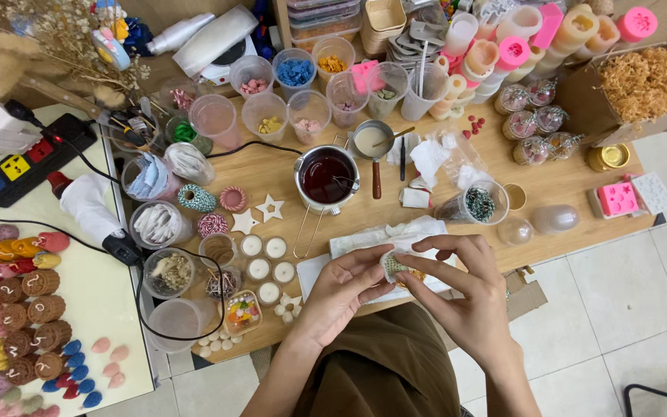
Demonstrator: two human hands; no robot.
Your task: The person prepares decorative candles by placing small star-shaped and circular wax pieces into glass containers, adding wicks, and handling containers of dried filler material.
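Note:
Both my hands meet over the near edge of the wooden table (272, 174), holding one small round cup (395, 266) with a pale rim and yellowish filling. My left hand (341, 289) pinches it from the left with thumb and fingers. My right hand (457, 286) curls over it from the right. Under them lies a white cloth (384, 234). Just beyond stands a metal pot of dark red liquid (327, 179) with a long wire handle.
Several small white round candles (262, 259) sit left of my hands. Many plastic cups of coloured bits (296, 71) fill the back. A glass with twine (479, 204) stands right. A white side table (110, 297) holds coloured wax shapes and a power strip (25, 164).

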